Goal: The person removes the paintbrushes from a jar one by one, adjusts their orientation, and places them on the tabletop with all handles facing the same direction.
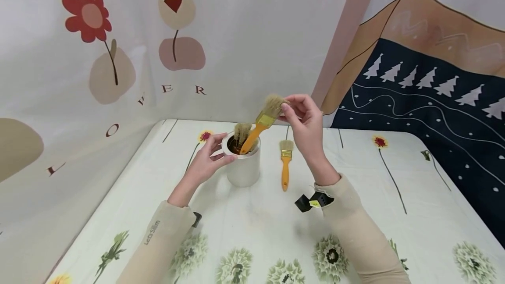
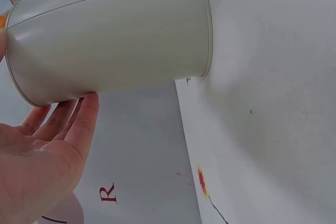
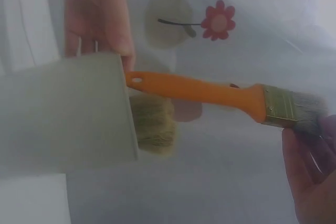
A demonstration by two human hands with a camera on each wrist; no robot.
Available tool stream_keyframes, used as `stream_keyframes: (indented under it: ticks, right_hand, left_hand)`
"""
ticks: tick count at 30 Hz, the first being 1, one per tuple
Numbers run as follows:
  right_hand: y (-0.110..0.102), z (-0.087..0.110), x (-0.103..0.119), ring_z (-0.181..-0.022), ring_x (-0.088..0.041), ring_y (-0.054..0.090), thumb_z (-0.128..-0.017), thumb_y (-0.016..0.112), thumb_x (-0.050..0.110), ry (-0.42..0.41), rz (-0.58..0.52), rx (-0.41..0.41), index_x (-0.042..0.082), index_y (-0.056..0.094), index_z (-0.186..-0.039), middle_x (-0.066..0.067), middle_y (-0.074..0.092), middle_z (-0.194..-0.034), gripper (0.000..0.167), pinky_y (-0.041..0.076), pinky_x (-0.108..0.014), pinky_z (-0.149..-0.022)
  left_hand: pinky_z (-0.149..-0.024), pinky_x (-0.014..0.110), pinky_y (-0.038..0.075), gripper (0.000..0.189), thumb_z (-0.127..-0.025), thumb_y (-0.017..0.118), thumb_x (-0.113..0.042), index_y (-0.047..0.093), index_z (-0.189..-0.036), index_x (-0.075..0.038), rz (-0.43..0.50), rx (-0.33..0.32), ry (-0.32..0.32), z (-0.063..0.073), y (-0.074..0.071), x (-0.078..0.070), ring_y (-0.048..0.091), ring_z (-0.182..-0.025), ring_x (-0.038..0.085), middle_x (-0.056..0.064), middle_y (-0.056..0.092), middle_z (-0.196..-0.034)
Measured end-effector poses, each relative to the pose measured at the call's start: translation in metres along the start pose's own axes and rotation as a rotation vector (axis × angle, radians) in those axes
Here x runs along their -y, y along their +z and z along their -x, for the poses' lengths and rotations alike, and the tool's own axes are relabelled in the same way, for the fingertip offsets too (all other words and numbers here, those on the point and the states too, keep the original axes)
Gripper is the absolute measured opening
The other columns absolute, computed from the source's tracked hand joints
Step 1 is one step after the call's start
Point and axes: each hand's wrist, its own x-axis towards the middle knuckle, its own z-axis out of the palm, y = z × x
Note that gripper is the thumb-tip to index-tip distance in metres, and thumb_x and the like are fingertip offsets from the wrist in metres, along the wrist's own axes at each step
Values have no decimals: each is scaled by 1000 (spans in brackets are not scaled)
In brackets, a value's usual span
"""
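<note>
Head: right grip pinches bristly brush; left grip holds cylindrical container.

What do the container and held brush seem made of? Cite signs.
Container: perhaps plastic or faux leather; smooth, satin, seamed side.
Held brush: handle, smooth orange, perhaps painted wood or plastic; ferrule, likely metal from its golden shine; bristles, probably fibre, matte fine strands.
</note>
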Motion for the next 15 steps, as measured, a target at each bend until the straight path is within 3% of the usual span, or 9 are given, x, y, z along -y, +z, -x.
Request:
stream_keyframes:
  ticks: [8, 15]
  right_hand:
    - [-8, -10, 1, -83, -7, 70, -97, 62, 2, 40, -88, -30, 7, 63, -107, 8, 70, -92, 11, 63, -24, -74]
    - [-21, -10, -4, -85, -7, 70, -96, 64, 8, 110, -64, -31, 16, 65, -105, 7, 70, -94, 12, 63, -23, -74]
  left_hand:
    - [-117, 50, 40, 72, -91, 74, -19, 34, -151, -8, 21, -3, -8, -1, -1, 1, 43, -142, 38, 17, 40, -156]
    - [-121, 53, 33, 71, -92, 73, -19, 34, -151, -8, 29, 5, -5, -1, 2, 0, 40, -144, 38, 19, 39, -156]
